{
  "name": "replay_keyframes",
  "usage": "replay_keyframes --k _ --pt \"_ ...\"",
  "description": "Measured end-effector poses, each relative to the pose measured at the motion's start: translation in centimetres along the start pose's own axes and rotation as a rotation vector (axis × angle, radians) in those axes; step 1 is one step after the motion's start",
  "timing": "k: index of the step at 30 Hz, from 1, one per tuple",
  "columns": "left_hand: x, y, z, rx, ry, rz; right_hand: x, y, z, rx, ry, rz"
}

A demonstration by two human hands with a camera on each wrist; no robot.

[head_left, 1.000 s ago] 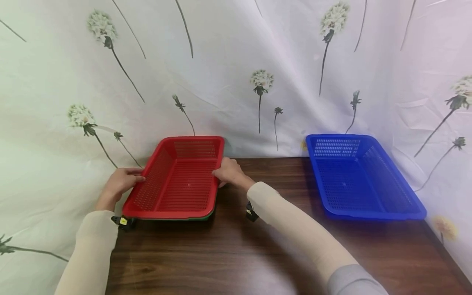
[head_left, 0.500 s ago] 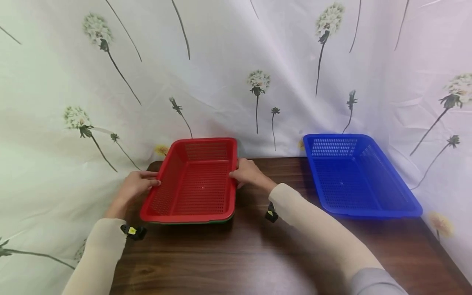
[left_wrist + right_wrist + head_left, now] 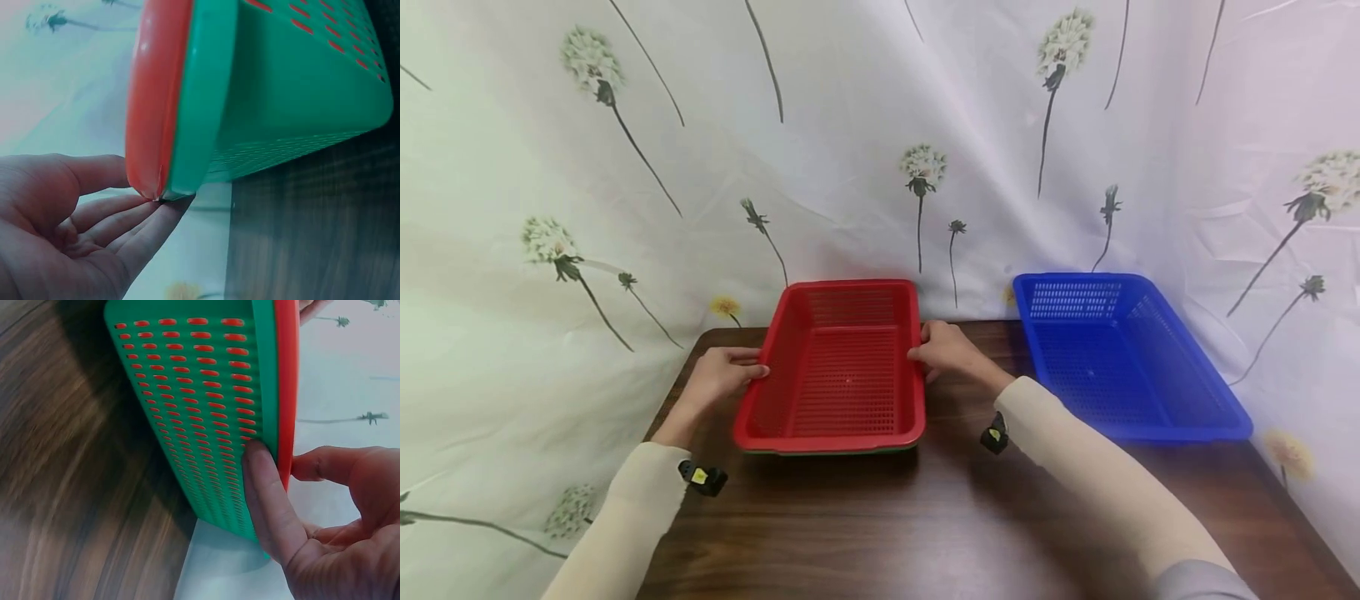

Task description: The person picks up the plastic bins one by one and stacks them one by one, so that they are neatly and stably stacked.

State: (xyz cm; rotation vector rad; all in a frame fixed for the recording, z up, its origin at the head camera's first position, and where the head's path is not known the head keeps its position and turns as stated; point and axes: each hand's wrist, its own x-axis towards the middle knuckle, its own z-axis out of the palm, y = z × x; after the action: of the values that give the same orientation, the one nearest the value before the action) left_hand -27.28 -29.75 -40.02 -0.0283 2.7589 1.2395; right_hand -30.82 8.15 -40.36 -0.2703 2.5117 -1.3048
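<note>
A red plastic basket [image 3: 848, 379] sits nested inside a green one, whose rim shows as a thin strip below it in the head view. My left hand [image 3: 721, 375] grips the left side of both rims. In the left wrist view, its thumb is against the red rim [image 3: 156, 94] and its fingers reach under the green basket [image 3: 281, 87]. On the opposite side, my right hand [image 3: 951, 348] pinches the rims, thumb on the red edge and fingers against the green perforated wall [image 3: 187, 406]. Whether the stack touches the table cannot be told.
A blue plastic basket [image 3: 1120, 367] stands at the right of the dark wooden table [image 3: 850, 533]. Behind the table hangs a white curtain [image 3: 835, 167] with printed dandelions, which also runs along both sides.
Both hands have moved the nested red and green baskets to the right, away from the left curtain. The blue basket stays in place.
</note>
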Motion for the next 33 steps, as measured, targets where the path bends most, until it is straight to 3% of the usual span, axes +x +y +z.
replay_keyframes --k 4,10,17,24,33 --pt "0.4 0.7 1.3 -0.011 0.001 0.013 -0.7 0.7 -1.3 -0.016 0.010 0.021" --pt "0.8 1.9 3.3 -0.099 -0.010 0.004 -1.5 2.0 -2.9 -0.042 0.027 0.040" --pt "1.5 3.2 5.0 -0.106 -0.002 0.039 -2.4 3.1 -5.0 -0.090 0.047 0.061" --pt "1.9 4.6 6.8 -0.170 -0.019 0.037 -3.1 4.0 -6.8 -0.132 0.064 0.086" --pt "2.2 5.7 8.5 -0.164 0.004 0.053 -3.6 5.0 -8.4 -0.176 0.078 0.118"
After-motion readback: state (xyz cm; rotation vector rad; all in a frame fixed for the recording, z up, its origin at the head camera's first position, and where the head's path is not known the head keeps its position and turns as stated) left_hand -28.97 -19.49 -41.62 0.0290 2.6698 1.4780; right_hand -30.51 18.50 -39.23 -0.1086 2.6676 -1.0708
